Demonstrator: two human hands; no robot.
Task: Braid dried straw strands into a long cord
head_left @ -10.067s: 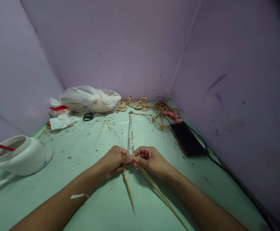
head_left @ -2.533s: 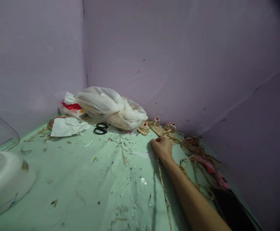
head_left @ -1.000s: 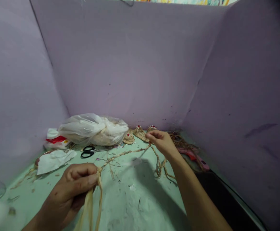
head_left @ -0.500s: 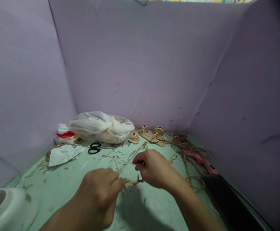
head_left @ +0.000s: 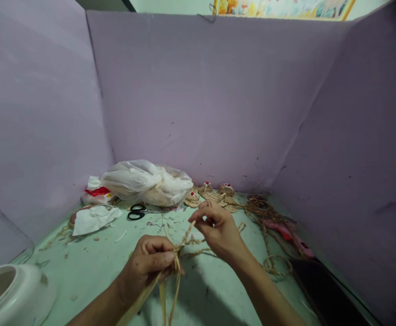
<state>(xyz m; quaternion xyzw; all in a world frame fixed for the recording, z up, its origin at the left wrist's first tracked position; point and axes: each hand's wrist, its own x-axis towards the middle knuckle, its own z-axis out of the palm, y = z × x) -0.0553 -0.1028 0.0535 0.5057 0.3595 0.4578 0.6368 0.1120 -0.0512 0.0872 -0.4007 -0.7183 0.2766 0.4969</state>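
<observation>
My left hand [head_left: 150, 260] pinches a braided straw cord [head_left: 176, 250] between thumb and fingers near the middle of the table. Loose flat straw strands [head_left: 163, 299] hang down from that pinch toward the front edge. Up and to the right, my right hand [head_left: 218, 226] is closed on a short twisted length of the same cord, which rises from the left fingers. Further braided pieces run rightward beneath my right hand. Behind it lie small woven straw items [head_left: 211, 192] with red beads.
A knotted plastic bag [head_left: 147, 181] lies at the back, with black-handled scissors [head_left: 137, 212] before it. White paper [head_left: 96, 219] is at left, above a white pot [head_left: 21, 290]. Right are coiled braids [head_left: 259, 206], a pink tool [head_left: 301, 244] and a dark flat object [head_left: 323, 290]. Purple panels [head_left: 198, 99] enclose the table.
My left hand has turned so its thumb and the hanging strands now show. My right hand has risen slightly, pulling the cord up. The view has tilted up a little.
</observation>
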